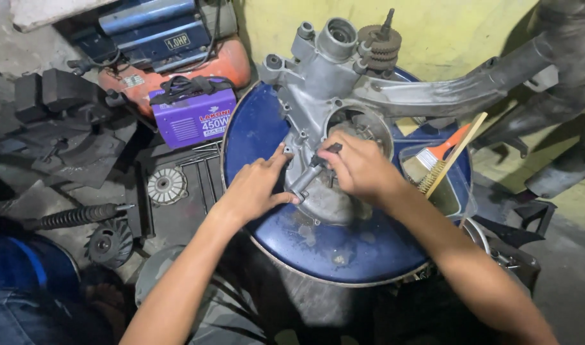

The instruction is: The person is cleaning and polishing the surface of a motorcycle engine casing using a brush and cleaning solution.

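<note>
A grey metal engine casing (318, 89) lies on the blue top of a drum (343, 246), with a stack of gears (379, 41) at its far end. My left hand (257, 185) rests against the casing's left edge and grips a short metal tool shaft (303, 182). My right hand (356, 167) is closed over the dark upper end of the same tool, beside the casing's round opening (363, 124).
A cut plastic tub (449, 195) holding a paintbrush (436, 156) and a wire brush sits on the drum's right. A purple box-shaped machine (193, 115), an orange compressor (177, 61), a coil spring (75, 216) and round metal parts lie on the floor to the left. An exhaust pipe (471, 92) crosses at the right.
</note>
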